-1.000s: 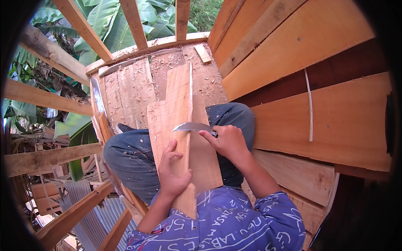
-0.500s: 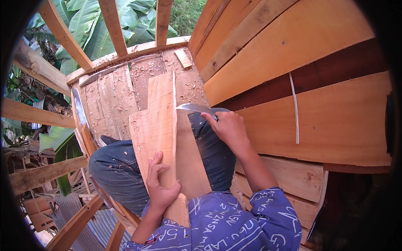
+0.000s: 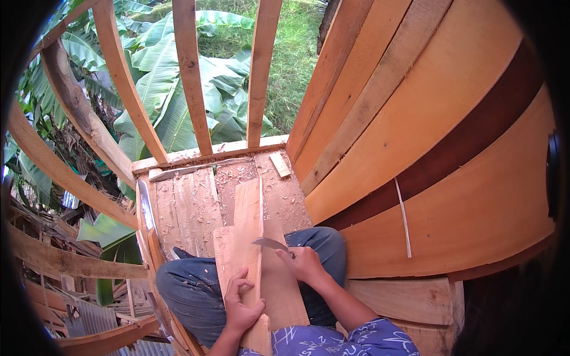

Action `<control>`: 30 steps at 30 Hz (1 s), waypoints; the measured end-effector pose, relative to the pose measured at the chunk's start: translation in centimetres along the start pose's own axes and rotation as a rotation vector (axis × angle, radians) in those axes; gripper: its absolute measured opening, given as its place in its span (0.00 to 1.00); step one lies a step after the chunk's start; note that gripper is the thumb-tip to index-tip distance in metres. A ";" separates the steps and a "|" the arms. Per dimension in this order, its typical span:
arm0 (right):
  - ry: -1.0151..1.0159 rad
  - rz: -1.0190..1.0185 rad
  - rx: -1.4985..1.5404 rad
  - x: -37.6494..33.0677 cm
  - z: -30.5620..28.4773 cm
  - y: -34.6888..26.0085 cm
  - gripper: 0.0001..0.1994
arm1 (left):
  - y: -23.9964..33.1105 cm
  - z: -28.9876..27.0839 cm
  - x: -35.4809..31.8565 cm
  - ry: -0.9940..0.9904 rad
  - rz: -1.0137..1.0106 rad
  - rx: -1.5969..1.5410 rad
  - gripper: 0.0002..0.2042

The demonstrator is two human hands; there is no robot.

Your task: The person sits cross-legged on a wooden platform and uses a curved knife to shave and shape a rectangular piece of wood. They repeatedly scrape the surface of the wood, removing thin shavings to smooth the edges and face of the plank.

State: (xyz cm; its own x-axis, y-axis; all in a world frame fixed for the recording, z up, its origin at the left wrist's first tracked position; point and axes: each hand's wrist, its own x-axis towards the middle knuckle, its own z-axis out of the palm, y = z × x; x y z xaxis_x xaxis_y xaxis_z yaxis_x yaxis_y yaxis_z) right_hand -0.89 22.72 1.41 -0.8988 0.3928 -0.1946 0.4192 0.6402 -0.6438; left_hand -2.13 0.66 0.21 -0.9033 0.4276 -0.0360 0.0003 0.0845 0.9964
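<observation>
A knife [image 3: 271,242] with a curved metal blade is in my right hand [image 3: 303,263], fingers wrapped round its handle. The blade tip lies at the right edge of a narrow wooden board [image 3: 248,209]. My left hand [image 3: 242,302] grips this board lower down, thumb toward its right edge and fingers bent over its face. Beneath it a wider wooden board [image 3: 281,279] rests across my lap, between my knees. The narrow board points away from me, its near end close to my shirt.
Wood shavings [image 3: 234,175] litter the plank floor, with a small wood offcut [image 3: 279,165] at the far side. A plank wall [image 3: 439,219] rises on the right, a thin strip [image 3: 403,218] against it. Upright slats [image 3: 191,77] stand ahead and left; a long metal blade [image 3: 146,204] leans there.
The view has tilted up, so the boards and hands appear lower. The knife has come nearer to me along the board's right edge. My left hand keeps its grip.
</observation>
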 end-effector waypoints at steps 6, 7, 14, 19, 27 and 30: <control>0.082 0.102 0.400 3.1 2.1 3.3 0.19 | -1.1 -1.3 0.5 -0.028 0.016 -0.362 0.23; 0.095 0.138 0.486 4.0 2.1 3.2 0.18 | -1.1 -1.3 0.5 -0.030 0.016 -0.396 0.23; 0.275 0.339 0.740 12.3 3.8 5.4 0.15 | -1.7 -1.6 0.3 -0.028 0.022 -0.460 0.23; -0.006 0.273 0.655 12.9 4.9 5.7 0.14 | -2.1 -2.2 0.3 -0.012 0.063 -0.486 0.23; 0.068 0.179 0.558 11.9 5.5 5.4 0.14 | -0.9 -1.7 -1.2 0.019 0.055 -0.473 0.23; 0.132 0.075 0.564 10.9 4.5 5.2 0.14 | -0.7 -1.2 -2.4 0.014 0.095 -0.396 0.22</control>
State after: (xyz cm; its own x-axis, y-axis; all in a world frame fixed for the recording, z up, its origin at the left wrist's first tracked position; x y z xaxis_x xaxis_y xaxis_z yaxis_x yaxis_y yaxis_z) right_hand -9.06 27.34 -7.36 -0.8305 0.5259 -0.1838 0.3150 0.1710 -0.9336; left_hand -0.49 -1.55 -0.29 -0.9130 0.4041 0.0561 -0.0786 -0.3090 0.9478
